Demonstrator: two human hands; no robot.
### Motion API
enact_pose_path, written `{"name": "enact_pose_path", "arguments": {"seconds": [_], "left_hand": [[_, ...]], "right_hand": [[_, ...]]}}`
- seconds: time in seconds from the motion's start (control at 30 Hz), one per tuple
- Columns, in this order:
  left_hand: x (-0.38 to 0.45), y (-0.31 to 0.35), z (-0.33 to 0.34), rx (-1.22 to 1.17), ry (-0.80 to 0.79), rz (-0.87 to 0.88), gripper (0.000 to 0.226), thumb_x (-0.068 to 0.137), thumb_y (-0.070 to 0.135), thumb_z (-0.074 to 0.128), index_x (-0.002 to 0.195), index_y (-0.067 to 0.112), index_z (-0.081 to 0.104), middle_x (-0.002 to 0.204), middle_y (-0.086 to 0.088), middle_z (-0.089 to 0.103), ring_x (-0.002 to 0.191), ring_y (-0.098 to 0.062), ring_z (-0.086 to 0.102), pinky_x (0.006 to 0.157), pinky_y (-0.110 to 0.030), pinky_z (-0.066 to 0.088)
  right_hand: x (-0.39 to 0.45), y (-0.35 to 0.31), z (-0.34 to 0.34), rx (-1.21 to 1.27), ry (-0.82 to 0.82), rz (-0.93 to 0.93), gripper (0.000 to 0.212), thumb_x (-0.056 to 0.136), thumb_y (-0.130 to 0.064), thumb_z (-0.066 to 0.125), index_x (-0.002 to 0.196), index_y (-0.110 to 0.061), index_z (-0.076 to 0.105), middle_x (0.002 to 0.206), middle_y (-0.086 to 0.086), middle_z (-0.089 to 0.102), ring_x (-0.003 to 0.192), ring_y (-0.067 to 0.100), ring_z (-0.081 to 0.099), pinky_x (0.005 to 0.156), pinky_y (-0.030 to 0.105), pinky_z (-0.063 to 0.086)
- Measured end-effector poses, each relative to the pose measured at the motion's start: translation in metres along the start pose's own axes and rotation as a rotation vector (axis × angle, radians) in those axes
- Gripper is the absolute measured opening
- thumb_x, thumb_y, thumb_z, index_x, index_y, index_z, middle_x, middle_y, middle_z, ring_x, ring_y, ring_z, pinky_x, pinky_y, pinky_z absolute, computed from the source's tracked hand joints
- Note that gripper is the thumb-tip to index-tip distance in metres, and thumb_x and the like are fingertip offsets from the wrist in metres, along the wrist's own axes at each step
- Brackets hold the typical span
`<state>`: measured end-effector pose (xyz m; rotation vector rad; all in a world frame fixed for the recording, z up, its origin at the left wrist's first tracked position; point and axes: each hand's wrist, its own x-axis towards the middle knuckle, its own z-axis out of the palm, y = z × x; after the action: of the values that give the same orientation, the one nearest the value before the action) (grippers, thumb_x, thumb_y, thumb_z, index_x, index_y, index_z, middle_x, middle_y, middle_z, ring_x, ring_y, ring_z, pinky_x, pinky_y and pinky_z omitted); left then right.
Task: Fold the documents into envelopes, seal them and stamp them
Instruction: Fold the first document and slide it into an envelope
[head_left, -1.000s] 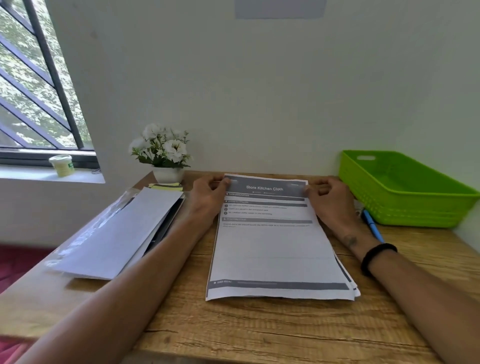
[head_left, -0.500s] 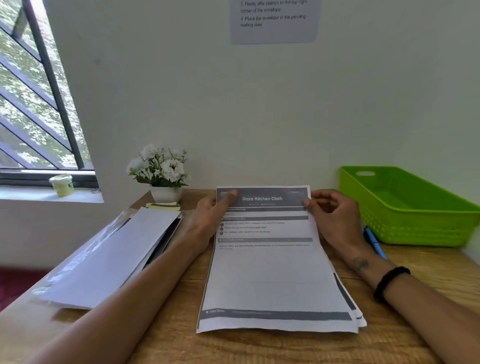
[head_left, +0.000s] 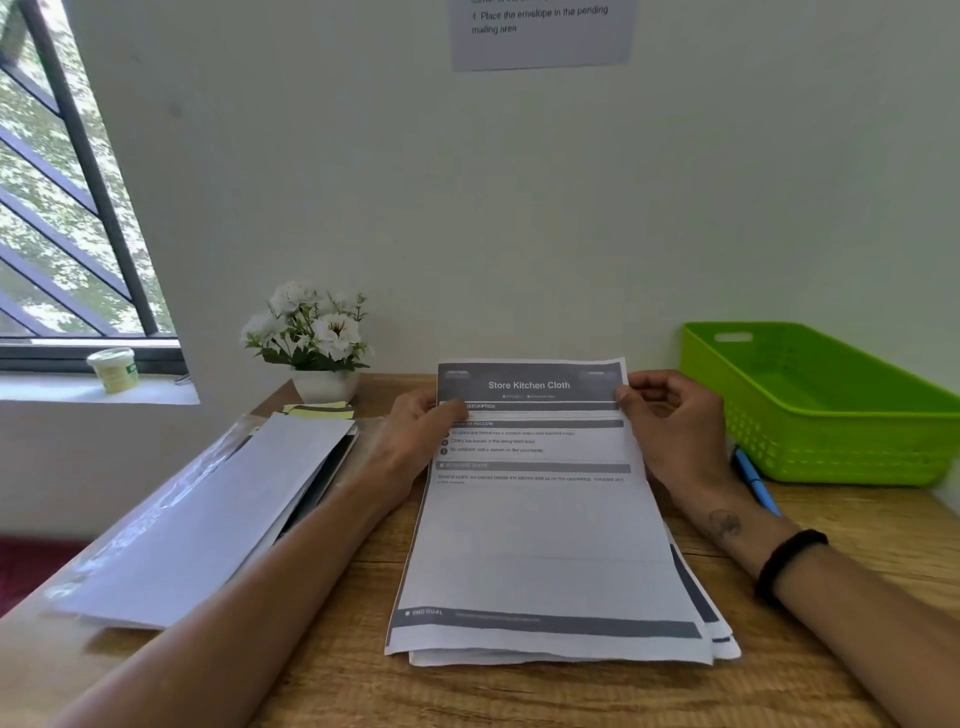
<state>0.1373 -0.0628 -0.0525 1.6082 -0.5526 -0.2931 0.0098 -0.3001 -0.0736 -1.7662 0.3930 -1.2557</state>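
A stack of printed documents (head_left: 540, 545) lies on the wooden desk (head_left: 519, 696) in front of me. The top sheet, headed "Store Kitchen Cloth", is lifted at its far edge. My left hand (head_left: 421, 431) pinches the sheet's far left corner, thumb on the print. My right hand (head_left: 670, 421) pinches the far right corner. A pile of white envelopes (head_left: 208, 519) in a clear plastic sleeve lies to the left, beside my left forearm.
A green plastic basket (head_left: 821, 400) stands at the right against the wall. A blue pen (head_left: 753, 480) lies between it and my right wrist. A small pot of white flowers (head_left: 317, 343) and yellow sticky notes (head_left: 322, 410) sit at the back left. An instruction sheet (head_left: 540, 31) hangs on the wall.
Both hands have raised the far edge of the top sheet off the stack. The camera has tilted up, so more of the wall notice shows.
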Motion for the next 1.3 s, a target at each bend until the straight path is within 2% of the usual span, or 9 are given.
{"name": "enact_pose_path", "arguments": {"seconds": [0.07, 0.2, 0.3, 0.37, 0.6, 0.83, 1.0, 1.13, 1.3], "left_hand": [[-0.002, 0.001, 0.001, -0.001, 0.005, -0.005, 0.015, 0.100, 0.007, 0.060, 0.096, 0.013, 0.072, 0.078, 0.000, 0.080, 0.066, -0.012, 0.076, 0.055, -0.020, 0.056], [-0.005, 0.003, 0.000, -0.029, 0.022, 0.000, 0.018, 0.101, 0.007, 0.057, 0.094, 0.011, 0.072, 0.078, -0.003, 0.080, 0.066, -0.014, 0.075, 0.056, -0.023, 0.058], [-0.004, 0.002, -0.002, -0.055, 0.041, 0.001, 0.019, 0.101, 0.006, 0.055, 0.093, 0.010, 0.071, 0.077, -0.003, 0.079, 0.065, -0.015, 0.074, 0.055, -0.024, 0.057], [-0.004, 0.002, -0.001, -0.070, 0.046, 0.010, 0.020, 0.101, 0.002, 0.053, 0.095, 0.010, 0.071, 0.075, -0.001, 0.079, 0.063, -0.012, 0.073, 0.054, -0.023, 0.056], [-0.002, 0.001, 0.000, -0.137, 0.077, 0.013, 0.017, 0.100, -0.001, 0.054, 0.107, 0.007, 0.067, 0.082, -0.004, 0.079, 0.065, -0.013, 0.074, 0.056, -0.025, 0.058], [0.001, -0.001, 0.000, -0.129, 0.102, 0.014, 0.007, 0.102, 0.004, 0.056, 0.101, 0.009, 0.061, 0.073, 0.000, 0.076, 0.059, -0.010, 0.071, 0.052, -0.024, 0.055], [0.004, -0.007, -0.003, -0.079, 0.102, 0.026, 0.014, 0.102, 0.004, 0.052, 0.108, 0.006, 0.065, 0.086, -0.004, 0.078, 0.071, -0.013, 0.073, 0.060, -0.024, 0.057], [0.006, -0.007, -0.004, -0.076, 0.118, 0.034, 0.022, 0.101, 0.002, 0.049, 0.100, 0.009, 0.071, 0.085, -0.001, 0.078, 0.074, -0.012, 0.072, 0.064, -0.024, 0.056], [0.005, -0.003, -0.002, -0.087, 0.123, 0.027, 0.027, 0.102, 0.000, 0.050, 0.085, 0.011, 0.069, 0.066, 0.006, 0.073, 0.059, -0.005, 0.067, 0.052, -0.017, 0.052]], "right_hand": [[-0.001, -0.002, -0.001, 0.009, -0.002, 0.011, 0.010, 0.087, -0.012, 0.079, 0.093, -0.017, 0.072, 0.087, 0.000, 0.073, 0.075, 0.011, 0.068, 0.064, 0.009, 0.051], [-0.003, -0.005, -0.001, 0.047, -0.042, 0.050, 0.019, 0.085, -0.010, 0.082, 0.100, -0.017, 0.072, 0.090, 0.000, 0.074, 0.077, 0.009, 0.071, 0.070, 0.018, 0.056], [-0.007, -0.011, 0.001, 0.086, -0.103, 0.067, 0.023, 0.086, -0.001, 0.078, 0.102, -0.014, 0.069, 0.091, -0.001, 0.072, 0.069, -0.006, 0.069, 0.065, 0.011, 0.055], [-0.008, -0.012, 0.001, 0.106, -0.116, 0.066, 0.024, 0.086, 0.003, 0.076, 0.102, -0.012, 0.068, 0.091, -0.003, 0.073, 0.067, -0.008, 0.068, 0.064, 0.010, 0.054], [-0.006, -0.007, 0.000, 0.102, -0.079, 0.066, 0.029, 0.087, 0.002, 0.076, 0.103, -0.019, 0.067, 0.091, -0.002, 0.073, 0.079, 0.012, 0.071, 0.066, 0.014, 0.056], [-0.001, -0.002, -0.001, 0.027, -0.053, 0.039, 0.024, 0.088, 0.008, 0.071, 0.101, -0.012, 0.066, 0.095, 0.010, 0.072, 0.078, 0.011, 0.067, 0.066, 0.011, 0.054], [-0.001, 0.009, -0.001, -0.118, -0.064, -0.025, 0.015, 0.091, -0.005, 0.069, 0.096, -0.020, 0.068, 0.103, 0.011, 0.072, 0.084, 0.016, 0.073, 0.076, 0.032, 0.060], [-0.004, 0.004, -0.001, -0.134, -0.071, -0.061, 0.011, 0.092, -0.005, 0.068, 0.092, -0.015, 0.070, 0.094, 0.007, 0.074, 0.082, 0.015, 0.073, 0.071, 0.026, 0.058], [-0.007, -0.005, -0.001, -0.092, -0.060, -0.078, 0.022, 0.091, 0.002, 0.068, 0.085, -0.019, 0.068, 0.084, -0.002, 0.073, 0.077, 0.014, 0.071, 0.065, 0.010, 0.050]]}}
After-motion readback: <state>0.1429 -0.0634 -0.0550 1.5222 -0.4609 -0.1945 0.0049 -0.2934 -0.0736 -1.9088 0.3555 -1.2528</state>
